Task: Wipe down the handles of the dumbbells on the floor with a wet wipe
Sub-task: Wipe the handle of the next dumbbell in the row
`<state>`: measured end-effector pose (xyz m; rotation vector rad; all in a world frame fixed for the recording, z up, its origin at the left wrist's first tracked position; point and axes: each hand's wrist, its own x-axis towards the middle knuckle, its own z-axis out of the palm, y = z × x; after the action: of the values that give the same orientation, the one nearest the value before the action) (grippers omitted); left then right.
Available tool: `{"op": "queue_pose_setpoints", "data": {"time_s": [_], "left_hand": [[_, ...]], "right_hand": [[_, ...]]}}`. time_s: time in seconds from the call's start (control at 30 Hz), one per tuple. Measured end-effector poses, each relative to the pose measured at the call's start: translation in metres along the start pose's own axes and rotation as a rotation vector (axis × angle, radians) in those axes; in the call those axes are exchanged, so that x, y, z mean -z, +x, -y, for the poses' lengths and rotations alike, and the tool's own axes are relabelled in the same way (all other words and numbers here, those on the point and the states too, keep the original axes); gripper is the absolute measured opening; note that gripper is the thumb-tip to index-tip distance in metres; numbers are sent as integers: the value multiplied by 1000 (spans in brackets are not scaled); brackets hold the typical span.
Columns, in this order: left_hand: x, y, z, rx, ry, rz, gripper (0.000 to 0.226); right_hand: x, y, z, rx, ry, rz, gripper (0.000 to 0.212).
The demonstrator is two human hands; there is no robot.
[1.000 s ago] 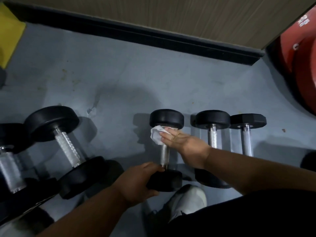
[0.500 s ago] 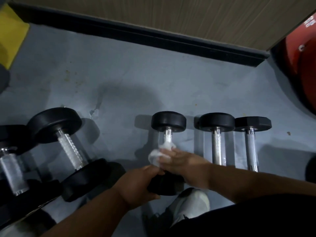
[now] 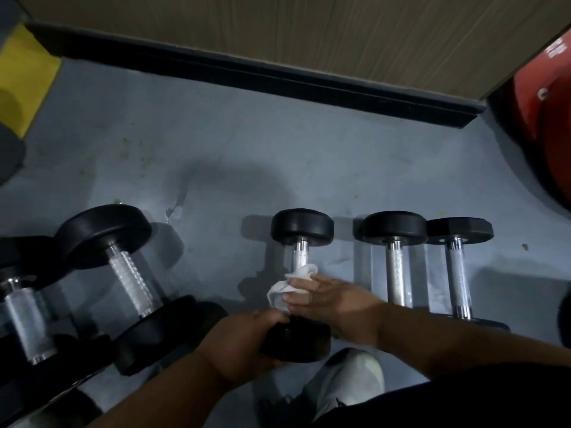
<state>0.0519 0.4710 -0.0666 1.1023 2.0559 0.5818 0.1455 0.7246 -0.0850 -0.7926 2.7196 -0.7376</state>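
We saw the crumpled white wet wipe [image 3: 289, 289] wrapped around the lower part of the knurled silver handle [image 3: 301, 254] of the small black round-headed dumbbell [image 3: 302, 227], which lay on the grey floor [image 3: 278, 156] with one head toward the wall and the other toward us. Our right hand [image 3: 333, 299] made the grip on the wipe: its fingers [image 3: 304, 287] curled over the cloth and pressed it against the handle, with the bare upper stretch of the handle showing just beyond the grip. Directly below that grip, our left hand [image 3: 238, 344] closed around the near black head [image 3: 296, 342] of the same dumbbell, its fingers wrapped over the rim.

Just to the right of the grip lay two more small dumbbells side by side: a black round-headed dumbbell with a silver handle [image 3: 395, 273] and, touching its far head, a black angular-headed dumbbell with a silver handle [image 3: 458, 273]. Our right forearm crossed over the near ends of both. Well to the left of the grip, a larger black dumbbell with a knurled silver handle [image 3: 131, 279] lay tilted, and another big black dumbbell [image 3: 23, 307] sat at the frame's left edge. Below the grip, a pale grey shoe [image 3: 349, 381] stood on the floor.

Far beyond the grip ran a black skirting strip [image 3: 247, 72] under a brown wood-grain wall panel [image 3: 278, 23]. A red weight plate [image 3: 550, 118] stood at the far right and a yellow block [image 3: 21, 78] at the far left.
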Motion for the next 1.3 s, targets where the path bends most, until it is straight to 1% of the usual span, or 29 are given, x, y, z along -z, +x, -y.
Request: {"op": "queue_pose_setpoints", "data": {"time_s": [0.03,0.1,0.13,0.2,0.27,0.33,0.37,0.43,0.47,0.53,0.6,0.63,0.67,0.73,0.77,0.83,0.87,0.93,1.0,1.07,1.17,1.23,1.3], "left_hand": [[1,0,0,14,17,10,67],[1,-1,4,34,43,48,69],[1,-1,5,42,39,54,69],[2,-3,6,54,28,58,66],[3,-6,4,53,25,53,64],[5,-8,3,38,12,4,65],[7,-7,1,34,18,-7,65],[8,-7,0,45,71,17,65],[8,-7,0,56,97,38,64],[7,-7,0,67,119,59,63],[6,-8,-1,73,118,59,63],[6,-8,-3,76,120,61,62],[6,-8,-5,79,126,63,60],[8,-9,-8,62,122,24,60],[9,-10,-9,55,107,4,61],[11,-11,-9,65,85,4,58],[11,-11,-9,78,86,18,56],[10,-10,-8,99,91,40,53],[8,-12,-5,106,86,38,53],[7,-13,-5,99,88,30,55],[4,-14,-5,65,106,-29,54],[3,-16,-6,55,117,-51,53],[5,-16,-8,79,167,-31,51]], "right_hand": [[5,5,-7,-27,-26,-7,82],[19,19,-17,-197,2,-59,100],[23,22,-18,-267,27,-92,104],[20,21,-11,-323,29,-79,104],[6,9,5,-231,-38,-59,93],[-7,-3,15,-119,16,0,82],[-6,-6,14,-85,31,41,82],[4,3,5,-40,-31,58,83],[9,9,-2,-63,-52,55,87],[19,21,-12,-215,-27,18,100],[18,24,-8,-320,-10,26,103],[12,20,-1,-314,-20,32,104],[4,13,7,-270,-33,39,103],[-4,2,21,-170,17,78,97],[-3,0,21,-137,28,103,95],[5,7,11,-108,-27,91,92],[9,13,4,-153,-43,77,95],[17,25,-3,-307,-42,63,106],[13,26,2,-367,-22,76,109],[3,20,15,-326,-20,77,105],[-3,13,20,-264,-33,119,101],[5,16,17,-264,-42,142,99],[15,22,16,-300,-64,188,101]]}}
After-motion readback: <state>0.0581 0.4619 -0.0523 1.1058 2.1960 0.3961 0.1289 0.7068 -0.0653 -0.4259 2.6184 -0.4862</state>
